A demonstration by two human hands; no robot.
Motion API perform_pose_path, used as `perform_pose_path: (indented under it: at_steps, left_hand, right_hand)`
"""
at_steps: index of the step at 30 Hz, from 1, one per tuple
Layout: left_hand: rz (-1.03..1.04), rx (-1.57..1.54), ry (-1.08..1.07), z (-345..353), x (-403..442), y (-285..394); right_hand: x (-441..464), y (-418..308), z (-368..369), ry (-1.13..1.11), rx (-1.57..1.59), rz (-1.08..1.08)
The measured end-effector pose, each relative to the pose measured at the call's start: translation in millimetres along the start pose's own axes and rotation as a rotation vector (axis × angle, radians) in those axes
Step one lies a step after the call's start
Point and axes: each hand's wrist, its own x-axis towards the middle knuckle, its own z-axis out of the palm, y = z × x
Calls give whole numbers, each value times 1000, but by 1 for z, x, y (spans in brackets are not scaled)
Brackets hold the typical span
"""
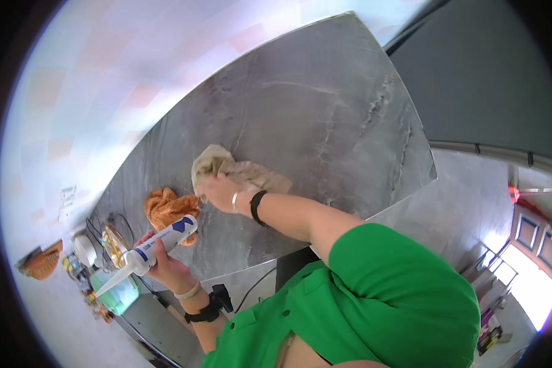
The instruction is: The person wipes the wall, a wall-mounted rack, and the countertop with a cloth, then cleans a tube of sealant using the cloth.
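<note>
My left hand is wrapped round a white sealant tube with blue markings. Its long pale nozzle points down to the left, over the counter's near left side. On the grey marbled countertop lies a beige cloth, partly bunched up. My right hand is on its near edge, fingers bent down against the cloth; the fingertips are partly hidden. An orange-brown cloth lies crumpled just left of the beige one, with the tube partly in front of it.
A tiled wall runs along the counter's far left edge. Near the left end are a green translucent container, a wicker basket and dark cables. A dark grey panel stands beyond the right edge. A door is at far right.
</note>
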Motion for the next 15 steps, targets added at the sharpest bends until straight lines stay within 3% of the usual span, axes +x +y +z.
perform_pose_path:
  at_steps: [1, 2, 3, 4, 5, 6, 8, 9, 10, 12, 13, 15]
  left_hand:
    - [-28, 5, 38, -7, -9, -6]
    - [-82, 5, 41, -10, -19, -8]
    - [-126, -5, 38, -6, -22, -11]
    - [-163, -25, 33, -1, -21, -16]
    - [-210, -45, 19, 0, -23, -22]
    - [-207, -60, 13, 2, -22, -27]
    - [-199, -103, -3, 10, -24, -34]
    - [-201, -109, -3, 12, -24, -37]
    - [-191, -132, -4, 15, -25, -41]
    - [-169, -175, -10, 15, -29, -48]
    - [-191, -195, -12, 13, -31, -53]
    - [-243, -205, 10, 11, -34, -52]
  right_hand:
    - [2, 8, -24, -38, 113, 191]
    - [-5, 20, -93, -111, 81, 271]
    - [-6, 48, -106, -112, 2, 323]
    - [-14, 90, -100, -25, -232, 373]
    - [-25, 115, -138, -178, -494, 480]
    - [-44, 139, -177, -54, -320, 745]
    - [-118, 263, -181, 83, -866, 575]
    - [-144, 273, -222, 75, -627, 944]
    - [-193, 315, -237, -15, -874, 867]
    - [-233, 334, -291, 230, -436, 1384]
    - [-256, 361, -300, 322, -390, 1433]
    - [-232, 333, -301, 524, -515, 1135]
